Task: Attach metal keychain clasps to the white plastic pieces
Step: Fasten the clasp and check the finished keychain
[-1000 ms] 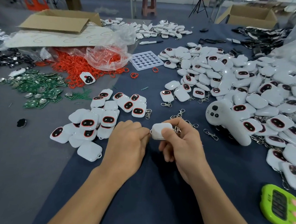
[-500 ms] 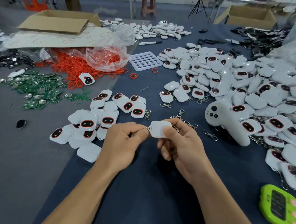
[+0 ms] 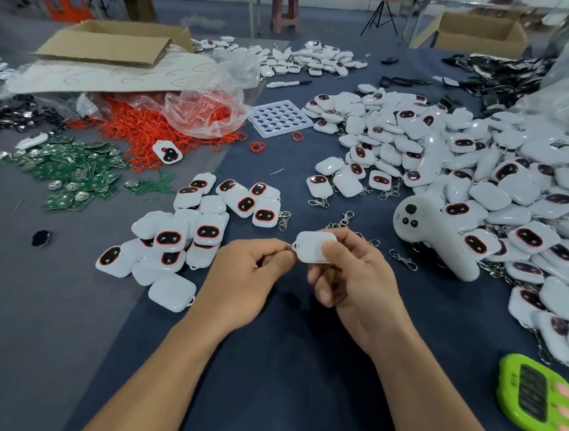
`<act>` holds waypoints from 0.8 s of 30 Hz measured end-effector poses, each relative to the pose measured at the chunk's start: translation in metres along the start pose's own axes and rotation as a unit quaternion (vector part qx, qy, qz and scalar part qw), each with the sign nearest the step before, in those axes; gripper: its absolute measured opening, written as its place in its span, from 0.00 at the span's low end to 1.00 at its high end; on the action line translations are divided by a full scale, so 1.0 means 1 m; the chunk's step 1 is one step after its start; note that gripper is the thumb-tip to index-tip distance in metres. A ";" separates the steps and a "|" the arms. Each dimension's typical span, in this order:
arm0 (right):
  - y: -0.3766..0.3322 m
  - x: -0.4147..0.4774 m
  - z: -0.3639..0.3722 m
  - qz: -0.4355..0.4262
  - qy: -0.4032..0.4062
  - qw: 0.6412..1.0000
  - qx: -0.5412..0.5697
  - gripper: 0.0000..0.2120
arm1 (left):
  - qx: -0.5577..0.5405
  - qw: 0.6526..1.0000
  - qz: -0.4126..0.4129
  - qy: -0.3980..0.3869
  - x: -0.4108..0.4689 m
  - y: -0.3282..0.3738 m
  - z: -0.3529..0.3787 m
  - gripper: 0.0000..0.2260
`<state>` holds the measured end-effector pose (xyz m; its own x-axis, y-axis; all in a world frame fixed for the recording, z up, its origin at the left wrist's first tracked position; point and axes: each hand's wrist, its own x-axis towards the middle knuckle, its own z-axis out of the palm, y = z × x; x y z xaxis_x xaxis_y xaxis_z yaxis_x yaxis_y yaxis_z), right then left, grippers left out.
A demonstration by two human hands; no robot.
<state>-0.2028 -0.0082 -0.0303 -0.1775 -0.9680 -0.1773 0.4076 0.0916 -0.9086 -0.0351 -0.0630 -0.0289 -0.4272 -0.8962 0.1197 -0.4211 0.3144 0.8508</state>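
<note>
White plastic piece [image 3: 314, 246] is pinched in my right hand [image 3: 355, 286], thumb on top, held above the table [image 3: 283, 375] toward its near edge. Its loop corner faces left so my left hand [image 3: 246, 276], grip closed on a small metal clasp [image 3: 289, 247], can hook it on. Spare clasps [image 3: 403, 259] lie just beyond, within reach. A heap of pieces [image 3: 479, 167] crowds the table's right side.

A lime-green timer [image 3: 538, 400] lies at the right edge of the worktop [image 3: 283, 381], with a white handheld controller [image 3: 431, 237] further back. Red rings [image 3: 141, 133] spill from a clear bag [image 3: 203, 110] beside green circuit boards [image 3: 69, 172] and a white holed tray [image 3: 280, 118].
</note>
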 end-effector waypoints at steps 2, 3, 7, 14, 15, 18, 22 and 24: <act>0.000 0.000 -0.001 0.006 -0.014 1.000 0.008 0.08 | -0.028 0.999 -0.004 -0.019 0.001 -0.001 -0.003 0.09; 0.000 0.000 -0.001 0.005 -0.019 1.000 0.007 0.08 | -0.036 0.999 -0.006 -0.020 0.000 0.000 -0.004 0.09; 0.002 0.000 0.000 -0.006 -0.024 1.000 -0.010 0.07 | -0.017 0.999 -0.007 0.029 -0.002 0.000 -0.003 0.12; 0.007 0.000 0.003 -0.047 -0.021 0.993 -0.105 0.04 | 0.266 0.959 0.028 0.089 -0.005 0.003 0.009 0.13; 0.007 0.000 0.003 -0.048 -0.019 0.992 -0.113 0.04 | 0.283 0.954 0.029 0.092 -0.005 0.004 0.011 0.13; 0.006 -0.001 0.004 -0.046 -0.010 0.993 -0.105 0.04 | 0.278 0.954 0.027 0.106 -0.004 0.002 0.012 0.12; 0.004 -0.002 0.005 -0.041 -0.002 0.996 -0.081 0.04 | 0.152 0.980 -0.036 0.123 -0.002 0.001 0.010 0.06; 0.003 -0.002 0.006 -0.037 -0.003 0.997 -0.068 0.05 | 0.075 0.983 -0.077 0.148 -0.001 0.000 0.007 0.04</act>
<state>-0.1961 -0.0071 -0.0308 -0.1972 -0.9747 -0.1056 0.2689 0.0498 -0.9619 -0.0410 -0.0601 -0.0324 -0.1063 -0.9816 0.1585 -0.5859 0.1906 0.7876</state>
